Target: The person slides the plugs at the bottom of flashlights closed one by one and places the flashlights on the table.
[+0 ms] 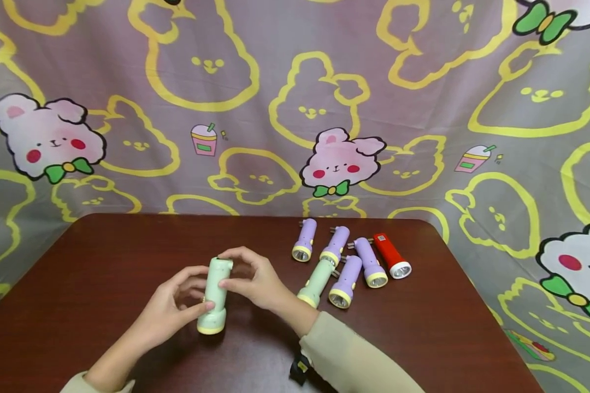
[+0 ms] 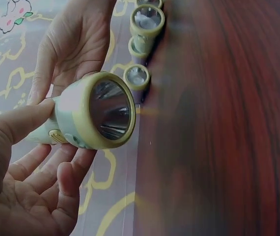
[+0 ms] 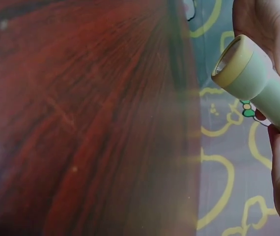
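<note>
A light green flashlight (image 1: 217, 289) with a yellow rim is held over the table, its lens end pointing down. My left hand (image 1: 167, 308) grips it near the head, thumb on one side and fingers behind. At the tail end my right hand (image 1: 258, 281) holds it between thumb and fingers, the index finger over the top. The left wrist view shows the clear lens and reflector of the flashlight (image 2: 73, 115), with a small yellow switch beside the left thumb. In the right wrist view the flashlight (image 3: 270, 91) slants between both hands.
Right of the hands, several purple flashlights (image 1: 346, 281) lie on the brown table (image 1: 142, 240). Among them are another green flashlight (image 1: 318, 281), partly behind the right forearm, and a red flashlight (image 1: 389, 254). Some have metal plug prongs out. A patterned curtain (image 1: 265, 125) hangs behind.
</note>
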### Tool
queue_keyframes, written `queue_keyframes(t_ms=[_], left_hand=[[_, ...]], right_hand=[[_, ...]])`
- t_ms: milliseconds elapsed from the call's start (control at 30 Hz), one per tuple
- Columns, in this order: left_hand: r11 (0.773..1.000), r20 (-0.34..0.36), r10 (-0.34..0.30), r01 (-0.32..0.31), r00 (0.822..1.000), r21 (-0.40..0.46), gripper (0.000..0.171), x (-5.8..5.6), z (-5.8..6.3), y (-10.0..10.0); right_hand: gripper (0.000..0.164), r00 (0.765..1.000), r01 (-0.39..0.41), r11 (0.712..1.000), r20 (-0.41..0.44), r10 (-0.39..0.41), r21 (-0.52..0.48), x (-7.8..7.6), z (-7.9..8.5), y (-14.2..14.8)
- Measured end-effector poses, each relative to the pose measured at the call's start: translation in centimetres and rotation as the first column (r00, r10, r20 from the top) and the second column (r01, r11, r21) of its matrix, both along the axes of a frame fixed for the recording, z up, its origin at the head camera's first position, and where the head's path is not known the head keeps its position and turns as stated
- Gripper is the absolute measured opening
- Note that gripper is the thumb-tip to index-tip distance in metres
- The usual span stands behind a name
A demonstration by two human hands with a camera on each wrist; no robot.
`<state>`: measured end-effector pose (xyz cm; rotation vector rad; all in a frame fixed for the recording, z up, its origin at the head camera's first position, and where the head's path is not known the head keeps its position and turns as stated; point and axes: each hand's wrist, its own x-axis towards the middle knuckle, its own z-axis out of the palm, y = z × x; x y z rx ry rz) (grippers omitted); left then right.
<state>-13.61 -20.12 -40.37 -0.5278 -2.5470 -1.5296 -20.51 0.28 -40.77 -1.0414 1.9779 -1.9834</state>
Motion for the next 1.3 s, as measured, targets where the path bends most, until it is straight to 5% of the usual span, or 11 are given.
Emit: queue_keyframes(t_ms=[533, 967, 1300], left_hand=[[0.989, -0.076, 0.116, -0.122, 0.99, -0.087, 0.053, 0.2, -0.2, -2.6], [0.949, -0.038, 0.215, -0.218, 0.976, -0.228, 0.052, 0.5, 0.3, -4.1], [0.911, 0.037, 0.26, -0.232, 0.965, -0.341, 0.054, 0.4, -0.1, -4.9]], right_hand=[[0.042, 0.999, -0.031, 0.999, 0.032, 0.03, 0.034, -1.1, -0.2, -3.1], [0.04, 0.999, 0.001, 0.981, -0.04, 0.007, 0.195, -2.2, -0.5, -5.1], [0.039, 0.999, 0.025, 0.961, -0.04, -0.015, 0.276, -2.2, -1.7, -6.1]])
